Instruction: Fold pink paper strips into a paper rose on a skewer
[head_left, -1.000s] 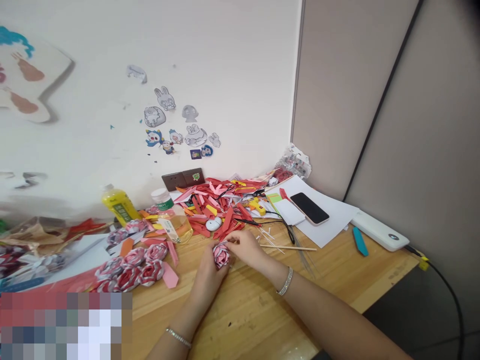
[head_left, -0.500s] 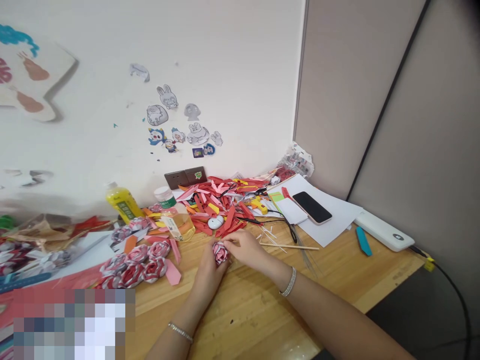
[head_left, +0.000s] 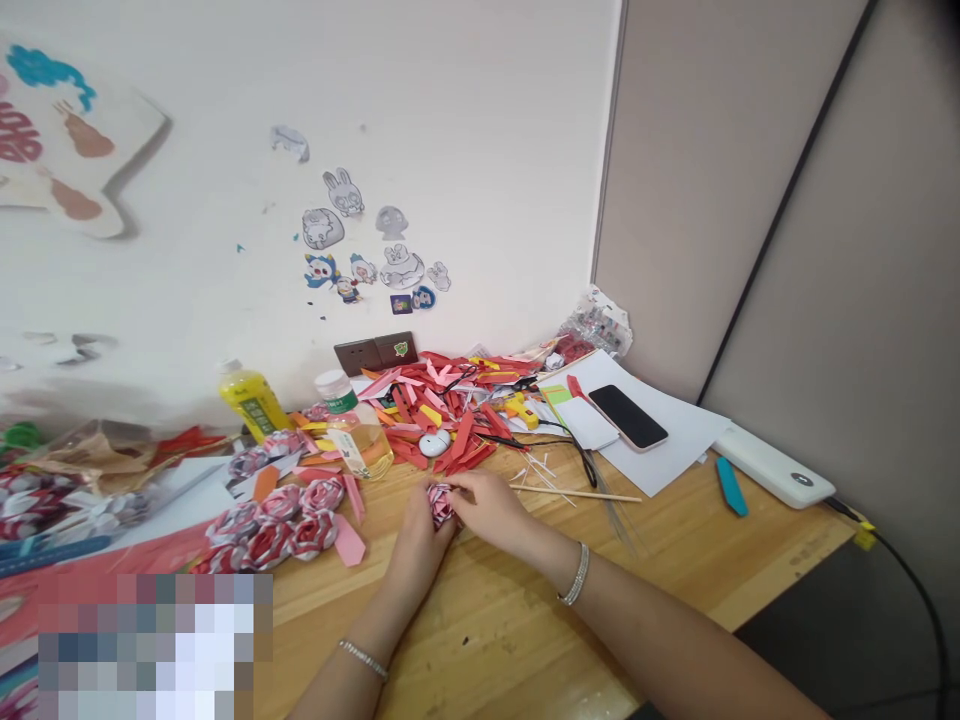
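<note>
A pink-and-white folded paper rose (head_left: pixel 440 506) is cupped in my left hand (head_left: pixel 418 530), whose fingers wrap round its far side. From the right, my right hand (head_left: pixel 487 512) pinches the rose's upper right edge, with the fingertips partly hiding it. Both hands are just above the wooden table (head_left: pixel 480 620). To the left lies a group of finished-looking paper roses (head_left: pixel 289 520) in pink, red and white. A pink paper strip (head_left: pixel 349 541) rests between that group and my left hand.
Red and pink paper strips (head_left: pixel 450 400) are heaped behind my hands, near a drink bottle (head_left: pixel 360 440) and a yellow glue gun (head_left: pixel 520 408). A wooden stick (head_left: pixel 585 494), a phone (head_left: pixel 628 417) on white paper and a white power strip (head_left: pixel 780 470) are on the right.
My right fingers have shifted slightly over the rose and now cover more of its right side. The left hand keeps its hold. The whole view has moved a little.
</note>
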